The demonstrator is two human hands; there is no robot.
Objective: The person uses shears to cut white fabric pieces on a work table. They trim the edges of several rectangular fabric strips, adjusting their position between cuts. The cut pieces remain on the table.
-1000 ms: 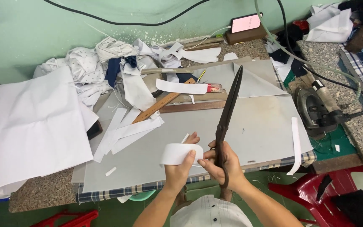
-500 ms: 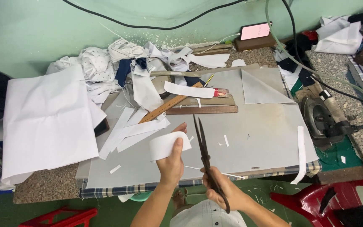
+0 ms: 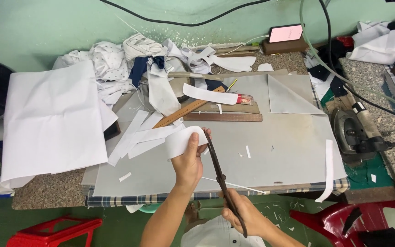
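Left hand (image 3: 189, 161) grip: fingers closed on a white strip (image 3: 182, 139), pinched at its right end, strip curling up and left from the fingers. Strip is held just above the surface (image 3: 289, 151), not lying on it.

Right hand (image 3: 244, 215) grip: closed around the handles of long dark scissors (image 3: 219, 174), down by the near edge of the surface. Blades run up and left from the hand, tips right at the left fingers and the strip's held end. Cannot tell how far the blades are apart; they look nearly together. Cannot tell if the tips touch the strip.

Outward from there: more white strips (image 3: 138, 135) lie fanned just left of the held strip. A wooden ruler (image 3: 186, 110) lies diagonally behind them, next to a flat brown bar (image 3: 222, 117). Another white piece (image 3: 209, 95) rests over the bar's far side. Small white offcuts are scattered on the grey surface right of the scissors; one long strip (image 3: 328, 169) hangs off the right edge.

Large white sheet (image 3: 53, 121) drapes over the left side. Heap of white and dark cloth scraps (image 3: 133, 59) at the back by the wall. Iron (image 3: 355, 132) sits to the right, well apart from the hands. Phone (image 3: 285, 33) with a lit screen at the back right. Red stool (image 3: 53, 231) on the floor lower left.
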